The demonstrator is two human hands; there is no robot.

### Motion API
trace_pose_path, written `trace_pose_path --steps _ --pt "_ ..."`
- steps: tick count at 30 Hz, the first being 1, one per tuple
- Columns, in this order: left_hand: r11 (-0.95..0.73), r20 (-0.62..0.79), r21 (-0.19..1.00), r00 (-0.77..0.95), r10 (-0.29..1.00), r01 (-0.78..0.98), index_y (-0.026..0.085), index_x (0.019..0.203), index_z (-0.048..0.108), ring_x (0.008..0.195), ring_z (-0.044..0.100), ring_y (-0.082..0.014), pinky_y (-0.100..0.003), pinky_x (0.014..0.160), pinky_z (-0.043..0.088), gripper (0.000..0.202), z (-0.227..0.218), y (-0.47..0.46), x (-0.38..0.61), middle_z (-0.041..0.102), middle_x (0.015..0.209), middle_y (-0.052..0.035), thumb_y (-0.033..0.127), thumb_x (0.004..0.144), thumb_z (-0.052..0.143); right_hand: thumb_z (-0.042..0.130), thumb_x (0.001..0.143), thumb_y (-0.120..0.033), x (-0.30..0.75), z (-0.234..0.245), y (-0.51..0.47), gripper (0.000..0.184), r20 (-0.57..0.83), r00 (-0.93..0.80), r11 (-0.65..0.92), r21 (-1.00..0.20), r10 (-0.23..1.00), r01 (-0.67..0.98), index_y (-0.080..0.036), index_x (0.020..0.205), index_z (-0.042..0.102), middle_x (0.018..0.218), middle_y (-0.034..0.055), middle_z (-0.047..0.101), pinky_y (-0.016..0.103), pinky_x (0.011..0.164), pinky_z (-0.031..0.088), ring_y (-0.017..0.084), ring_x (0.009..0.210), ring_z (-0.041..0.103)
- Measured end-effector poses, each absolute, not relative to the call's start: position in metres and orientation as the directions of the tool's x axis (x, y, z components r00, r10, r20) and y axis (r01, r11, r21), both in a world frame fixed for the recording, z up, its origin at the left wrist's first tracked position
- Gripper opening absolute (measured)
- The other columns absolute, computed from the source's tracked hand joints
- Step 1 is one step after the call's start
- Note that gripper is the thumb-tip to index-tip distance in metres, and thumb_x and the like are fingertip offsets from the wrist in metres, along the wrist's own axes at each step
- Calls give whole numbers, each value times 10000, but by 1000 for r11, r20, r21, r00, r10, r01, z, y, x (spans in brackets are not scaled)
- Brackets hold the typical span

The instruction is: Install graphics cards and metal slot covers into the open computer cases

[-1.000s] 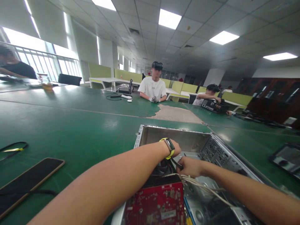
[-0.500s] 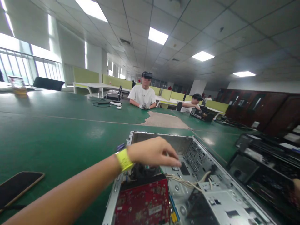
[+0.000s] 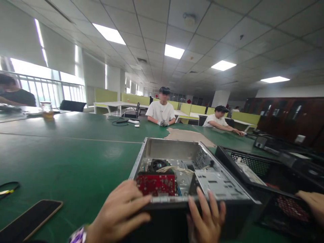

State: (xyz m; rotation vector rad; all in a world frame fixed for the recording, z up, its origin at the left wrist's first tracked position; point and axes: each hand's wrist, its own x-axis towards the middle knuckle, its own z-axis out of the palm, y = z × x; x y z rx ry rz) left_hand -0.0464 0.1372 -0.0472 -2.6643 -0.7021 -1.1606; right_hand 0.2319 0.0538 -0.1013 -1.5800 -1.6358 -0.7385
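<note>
An open metal computer case lies on the green table, with a red circuit card, a black fan and pale cables inside. My left hand, a watch on its wrist, grips the case's near left rim, thumb on top and fingers along the front wall. My right hand lies flat against the near wall, fingers stretched up to the rim, holding nothing.
A black perforated side panel lies right of the case, and another hand rests at its near right end. A dark phone and a black cord lie at the left. People sit at the table's far side.
My left hand came out of the case and now grips its near rim. My right hand has come onto the near wall. The view has pulled back, so the case sits farther off.
</note>
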Motion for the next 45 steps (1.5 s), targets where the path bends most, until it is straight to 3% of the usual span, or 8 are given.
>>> trace_pose_path --steps 5,9,13,17,21,25,40,45 --pt "-406 766 277 55 640 871 220 1210 552 1221 410 -313 -502 998 326 404 0 203 53 508 1290 -135 359 830 546 259 930 -278 226 0 195 431 483 221 83 -531 848 843 -178 1282 487 1392 120 421 454 1061 246 280 1312 317" --pt "-586 504 395 366 782 708 219 1062 612 1005 540 -224 -324 830 418 293 -33 167 101 625 1057 -63 366 821 535 348 886 -316 239 1 184 304 308 253 15 -661 917 750 -195 1042 579 907 57 635 319 788 450 182 847 586" --pt "-390 2 618 494 869 683 218 837 663 655 523 -155 -242 579 348 221 -84 118 67 580 659 5 394 773 544 495 758 -244 266 -53 88 191 16 188 -95 -821 982 563 -147 903 572 633 -23 503 211 456 374 97 514 454" --pt "-298 -100 756 554 827 582 158 764 638 561 390 -111 -233 531 274 312 -101 104 24 449 590 33 438 783 501 481 829 -534 324 -66 13 443 -92 267 -126 -985 959 115 -160 1060 535 565 -56 447 177 344 252 60 396 337" --pt "-245 -93 842 578 811 480 134 705 575 563 330 -103 -232 536 265 373 -102 107 17 371 592 42 484 787 473 542 832 -453 402 -26 2 305 7 589 119 -981 808 -152 -167 935 565 468 -89 337 136 313 143 17 330 210" --pt "-237 -94 843 566 819 483 140 698 556 562 316 -105 -236 531 252 380 -107 109 21 359 593 44 502 779 474 483 858 -232 447 -3 13 115 -230 589 0 -932 775 -363 -149 799 535 503 -63 405 112 300 159 16 323 297" --pt "-230 -71 858 549 833 460 145 679 549 559 332 -108 -235 532 264 385 -113 109 21 374 582 41 516 761 484 677 655 -567 364 -42 22 444 34 678 78 -996 735 -34 -156 797 592 710 40 684 238 695 457 170 752 623" --pt "-219 -62 881 560 826 420 145 665 535 557 333 -106 -233 531 273 416 -116 110 21 369 580 43 544 767 480 610 705 -619 294 -40 -4 488 -16 641 40 -997 768 -72 -142 808 600 626 41 671 218 561 426 147 612 590"
